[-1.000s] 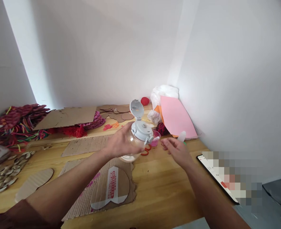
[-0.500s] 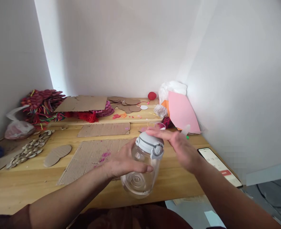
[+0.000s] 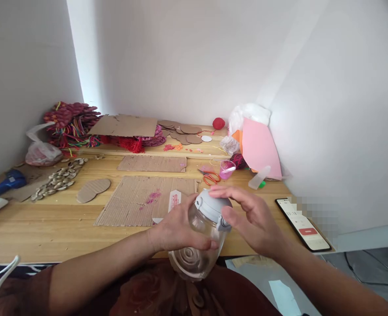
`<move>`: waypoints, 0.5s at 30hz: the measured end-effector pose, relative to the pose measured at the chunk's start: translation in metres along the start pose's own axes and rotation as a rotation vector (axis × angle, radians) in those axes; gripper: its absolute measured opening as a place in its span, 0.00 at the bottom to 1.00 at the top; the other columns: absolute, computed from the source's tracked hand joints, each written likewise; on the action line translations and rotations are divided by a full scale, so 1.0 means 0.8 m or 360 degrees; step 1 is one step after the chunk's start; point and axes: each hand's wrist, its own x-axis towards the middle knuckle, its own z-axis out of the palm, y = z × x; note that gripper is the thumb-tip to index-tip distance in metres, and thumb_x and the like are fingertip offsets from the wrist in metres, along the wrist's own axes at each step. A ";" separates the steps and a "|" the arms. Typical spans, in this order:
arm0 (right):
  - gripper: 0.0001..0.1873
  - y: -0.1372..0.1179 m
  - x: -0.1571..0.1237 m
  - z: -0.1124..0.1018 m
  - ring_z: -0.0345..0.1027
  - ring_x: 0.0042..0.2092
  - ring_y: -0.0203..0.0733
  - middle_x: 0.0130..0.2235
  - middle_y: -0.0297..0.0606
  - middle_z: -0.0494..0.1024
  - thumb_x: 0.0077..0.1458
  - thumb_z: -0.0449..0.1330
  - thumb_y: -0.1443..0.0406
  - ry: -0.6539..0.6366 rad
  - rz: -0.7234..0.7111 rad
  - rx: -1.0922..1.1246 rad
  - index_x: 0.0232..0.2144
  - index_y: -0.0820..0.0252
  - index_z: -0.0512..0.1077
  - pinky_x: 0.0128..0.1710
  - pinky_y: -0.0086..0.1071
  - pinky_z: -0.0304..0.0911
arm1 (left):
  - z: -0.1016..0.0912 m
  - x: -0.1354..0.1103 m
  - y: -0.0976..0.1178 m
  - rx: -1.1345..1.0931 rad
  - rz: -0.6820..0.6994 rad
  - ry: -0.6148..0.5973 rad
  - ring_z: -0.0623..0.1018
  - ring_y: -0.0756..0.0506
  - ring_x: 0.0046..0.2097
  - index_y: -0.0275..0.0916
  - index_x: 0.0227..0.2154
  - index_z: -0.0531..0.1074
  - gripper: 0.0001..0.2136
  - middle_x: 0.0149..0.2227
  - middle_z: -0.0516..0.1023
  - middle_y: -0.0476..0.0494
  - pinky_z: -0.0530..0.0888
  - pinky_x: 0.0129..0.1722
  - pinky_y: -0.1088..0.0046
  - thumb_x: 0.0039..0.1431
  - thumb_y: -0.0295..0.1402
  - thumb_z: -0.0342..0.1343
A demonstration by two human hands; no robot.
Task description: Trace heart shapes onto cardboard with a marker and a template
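A clear bottle [image 3: 195, 250], rounded and ribbed in rings at its base, was held over the near edge of the wooden table [image 3: 49, 232], above the person's lap. The left hand [image 3: 177, 228] was wrapped around its transparent body, the right hand [image 3: 253, 219] curved over the matte grey lid [image 3: 210, 206], fingers across the top and thumb at the front clasp. The bottle lay tilted, its long axis running from the base nearest the camera up to the lid, which pointed away. Beyond lay a corrugated cardboard sheet [image 3: 138, 206], orange scissors [image 3: 210, 177], a pink cup [image 3: 227, 169] and, at right, a phone [image 3: 301, 224].
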 end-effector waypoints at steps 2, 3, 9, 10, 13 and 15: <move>0.20 -0.010 0.019 -0.008 0.75 0.55 0.60 0.54 0.41 0.82 0.57 0.68 0.51 -0.0035 0.0211 -0.0136 0.50 0.48 0.79 0.56 0.54 0.70 | 0.001 0.004 0.003 0.0222 0.0051 0.0127 0.80 0.30 0.53 0.44 0.65 0.64 0.53 0.53 0.80 0.40 0.78 0.53 0.51 0.30 0.42 0.77; 0.24 -0.012 0.028 -0.010 0.76 0.53 0.60 0.53 0.41 0.82 0.53 0.70 0.50 -0.0064 0.0320 -0.0200 0.51 0.49 0.79 0.52 0.53 0.71 | 0.004 0.006 0.003 0.0304 0.0098 0.0170 0.80 0.29 0.54 0.45 0.67 0.61 0.56 0.54 0.79 0.39 0.78 0.54 0.50 0.30 0.43 0.78; 0.43 -0.001 0.038 -0.001 0.76 0.48 0.59 0.51 0.43 0.82 0.33 0.79 0.49 -0.0066 0.0520 -0.0340 0.53 0.50 0.76 0.43 0.46 0.70 | 0.024 0.022 -0.004 0.0506 0.0345 0.0179 0.76 0.29 0.59 0.48 0.72 0.51 0.61 0.60 0.74 0.36 0.74 0.59 0.48 0.33 0.43 0.77; 0.43 0.001 0.034 0.001 0.75 0.49 0.59 0.51 0.43 0.81 0.32 0.80 0.50 -0.0049 0.0484 -0.0370 0.53 0.49 0.76 0.44 0.47 0.70 | 0.025 0.023 -0.006 0.0492 0.0382 0.0176 0.75 0.29 0.60 0.48 0.72 0.50 0.62 0.61 0.73 0.36 0.73 0.60 0.48 0.33 0.43 0.77; 0.43 0.004 0.022 0.003 0.73 0.54 0.61 0.55 0.42 0.80 0.35 0.79 0.52 -0.0012 0.0427 -0.0475 0.56 0.46 0.75 0.51 0.49 0.69 | 0.019 0.021 -0.017 0.0359 0.0525 0.0097 0.74 0.31 0.62 0.51 0.74 0.44 0.64 0.62 0.71 0.36 0.72 0.62 0.50 0.35 0.42 0.78; 0.42 0.006 0.015 -0.002 0.73 0.54 0.61 0.56 0.41 0.79 0.37 0.78 0.52 0.0006 0.0469 -0.0479 0.57 0.46 0.74 0.51 0.49 0.69 | 0.010 0.016 -0.032 0.0254 0.0551 0.0012 0.70 0.30 0.66 0.52 0.74 0.40 0.67 0.66 0.67 0.34 0.68 0.66 0.48 0.36 0.44 0.79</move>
